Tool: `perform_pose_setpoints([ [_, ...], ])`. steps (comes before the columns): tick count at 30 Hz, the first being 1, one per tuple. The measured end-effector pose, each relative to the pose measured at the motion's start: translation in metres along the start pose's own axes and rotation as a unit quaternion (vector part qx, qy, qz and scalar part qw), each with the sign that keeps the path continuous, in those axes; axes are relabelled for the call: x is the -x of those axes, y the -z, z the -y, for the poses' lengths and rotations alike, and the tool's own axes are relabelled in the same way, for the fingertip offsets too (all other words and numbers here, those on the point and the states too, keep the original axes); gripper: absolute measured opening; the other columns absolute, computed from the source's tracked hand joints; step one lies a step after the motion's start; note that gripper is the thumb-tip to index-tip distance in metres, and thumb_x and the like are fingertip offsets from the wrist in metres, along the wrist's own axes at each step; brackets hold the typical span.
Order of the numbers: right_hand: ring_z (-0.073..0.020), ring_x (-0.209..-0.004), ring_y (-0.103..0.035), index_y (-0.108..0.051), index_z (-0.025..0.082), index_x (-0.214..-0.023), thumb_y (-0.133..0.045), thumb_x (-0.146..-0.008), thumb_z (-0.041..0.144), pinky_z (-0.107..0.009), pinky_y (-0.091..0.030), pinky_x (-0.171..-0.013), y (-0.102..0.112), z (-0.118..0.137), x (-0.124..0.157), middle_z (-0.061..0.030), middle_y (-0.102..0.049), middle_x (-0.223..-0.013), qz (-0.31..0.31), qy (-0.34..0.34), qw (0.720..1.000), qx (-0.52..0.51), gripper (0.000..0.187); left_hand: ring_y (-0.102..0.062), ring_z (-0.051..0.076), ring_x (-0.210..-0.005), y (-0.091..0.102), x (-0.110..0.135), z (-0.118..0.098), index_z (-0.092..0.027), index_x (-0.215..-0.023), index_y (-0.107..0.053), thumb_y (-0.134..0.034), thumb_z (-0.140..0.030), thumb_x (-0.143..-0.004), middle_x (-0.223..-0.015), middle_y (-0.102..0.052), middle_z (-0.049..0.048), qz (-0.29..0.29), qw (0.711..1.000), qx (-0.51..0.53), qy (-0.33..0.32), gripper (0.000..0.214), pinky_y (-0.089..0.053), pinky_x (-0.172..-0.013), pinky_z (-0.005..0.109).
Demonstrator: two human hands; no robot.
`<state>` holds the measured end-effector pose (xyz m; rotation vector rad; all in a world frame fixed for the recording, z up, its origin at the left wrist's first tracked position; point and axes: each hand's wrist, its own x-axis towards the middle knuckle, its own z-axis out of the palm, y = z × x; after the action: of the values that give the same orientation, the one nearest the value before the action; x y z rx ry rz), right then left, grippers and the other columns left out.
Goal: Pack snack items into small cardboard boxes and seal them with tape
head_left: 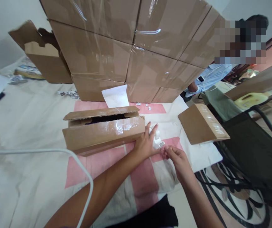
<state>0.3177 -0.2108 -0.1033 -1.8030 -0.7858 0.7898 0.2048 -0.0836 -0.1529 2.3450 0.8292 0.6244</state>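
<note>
A small white tape dispenser stands on the cloth by the right end of a long cardboard box. My left hand steadies the dispenser between thumb and fingers, beside the box's end. With thumb and fingertips pinched together, my right hand holds clear tape at the dispenser's cutting edge. The box's top flaps are parted, showing a narrow dark gap; shiny tape crosses its front flap. How far the tape is drawn out is hard to make out.
Taped cardboard cartons are stacked like a wall behind. White paper leans there. A closed small box lies right, an open carton back left. A white cable arches across the left foreground. Another person is at back right.
</note>
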Motion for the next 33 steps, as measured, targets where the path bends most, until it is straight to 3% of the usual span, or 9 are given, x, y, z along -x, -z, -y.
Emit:
perform_pose_setpoints([
  [7,-0.0069,-0.038,-0.04,-0.054,0.018,-0.063,-0.084,-0.069,0.06,-0.02,-0.015,-0.039,-0.016,-0.021,0.005,-0.0021,-0.061,-0.054,0.008,-0.107,0.982,-0.154,0.052,-0.052,0.04,-0.135,0.001,0.001,0.0,-0.021,-0.162,-0.025,-0.083,-0.051,-0.073,-0.169,-0.02,0.0209,-0.008,1.0,0.007,-0.003,0.111,-0.048,-0.107,0.049],
  [14,-0.0052,-0.035,-0.033,-0.053,0.019,-0.06,-0.082,-0.073,0.057,-0.02,-0.015,-0.037,-0.019,-0.031,-0.003,0.0016,-0.053,-0.045,0.01,-0.101,0.985,-0.139,0.05,-0.049,0.04,-0.138,-0.003,0.002,0.001,-0.021,-0.161,-0.027,-0.078,-0.054,-0.077,-0.168,-0.022,0.0201,-0.017,1.0,0.013,-0.01,0.104,-0.046,-0.109,0.051],
  [17,-0.008,-0.043,-0.037,-0.053,0.02,-0.063,-0.072,-0.088,0.052,-0.023,-0.027,-0.044,-0.023,-0.038,0.006,0.0019,-0.054,-0.052,-0.02,-0.017,0.994,-0.105,0.046,-0.043,0.04,-0.143,-0.004,0.003,0.002,-0.022,-0.16,-0.029,-0.079,-0.05,-0.076,-0.168,-0.023,0.0194,-0.03,0.999,0.014,-0.013,0.102,-0.043,-0.112,0.051],
  [19,-0.0118,-0.057,-0.047,-0.052,0.02,-0.064,-0.064,-0.097,0.045,-0.027,-0.041,-0.059,-0.026,-0.042,0.013,0.0012,-0.055,-0.061,-0.046,0.095,0.992,-0.071,0.043,-0.035,0.04,-0.149,-0.002,0.003,0.003,-0.022,-0.159,-0.03,-0.077,-0.046,-0.078,-0.168,-0.022,0.0186,-0.035,0.998,0.022,-0.037,0.097,-0.04,-0.114,0.052],
  [22,-0.0171,-0.082,-0.057,-0.06,0.021,-0.074,-0.06,-0.101,0.037,-0.033,-0.045,-0.081,-0.029,-0.046,0.019,-0.0017,-0.06,-0.081,-0.075,0.204,0.976,-0.015,0.032,-0.027,0.037,-0.152,0.006,0.005,0.004,-0.023,-0.156,-0.036,-0.07,-0.039,-0.081,-0.167,-0.027,0.0153,-0.028,0.992,0.066,-0.101,0.084,-0.035,-0.117,0.052],
  [26,-0.0193,-0.09,-0.057,-0.066,0.023,-0.091,-0.056,-0.102,0.033,-0.035,-0.045,-0.084,-0.025,-0.047,0.019,-0.0027,-0.061,-0.095,-0.077,0.245,0.966,0.029,0.018,-0.036,0.031,-0.146,0.018,0.008,0.001,-0.023,-0.143,-0.053,-0.06,-0.039,-0.089,-0.156,-0.045,0.0119,-0.021,0.979,0.149,-0.139,0.056,-0.031,-0.118,0.05],
  [29,-0.0208,-0.09,-0.057,-0.067,0.024,-0.093,-0.055,-0.102,0.032,-0.035,-0.045,-0.083,-0.024,-0.045,0.02,-0.0032,-0.061,-0.095,-0.07,0.263,0.961,0.054,0.017,-0.037,0.033,-0.143,0.022,0.009,-0.003,-0.025,-0.119,-0.068,-0.067,-0.045,-0.087,-0.15,-0.054,0.0077,-0.018,0.978,0.146,-0.151,0.038,-0.029,-0.117,0.051],
  [31,-0.0222,-0.093,-0.058,-0.067,0.025,-0.094,-0.056,-0.102,0.033,-0.036,-0.045,-0.085,-0.025,-0.044,0.021,-0.0038,-0.062,-0.097,-0.072,0.253,0.963,0.064,0.016,-0.042,0.029,-0.14,0.023,0.009,-0.005,-0.026,-0.098,-0.072,-0.068,-0.043,-0.089,-0.142,-0.062,0.0031,-0.029,0.978,0.127,-0.163,0.02,-0.029,-0.117,0.048],
  [33,-0.0227,-0.092,-0.059,-0.067,0.026,-0.092,-0.056,-0.101,0.036,-0.037,-0.046,-0.086,-0.026,-0.044,0.022,-0.0038,-0.063,-0.095,-0.074,0.217,0.973,0.042,0.017,-0.049,0.025,-0.133,0.024,0.009,-0.009,-0.026,-0.088,-0.072,-0.063,-0.037,-0.095,-0.131,-0.069,0.0002,-0.038,0.975,0.1,-0.194,0.016,-0.031,-0.114,0.045],
])
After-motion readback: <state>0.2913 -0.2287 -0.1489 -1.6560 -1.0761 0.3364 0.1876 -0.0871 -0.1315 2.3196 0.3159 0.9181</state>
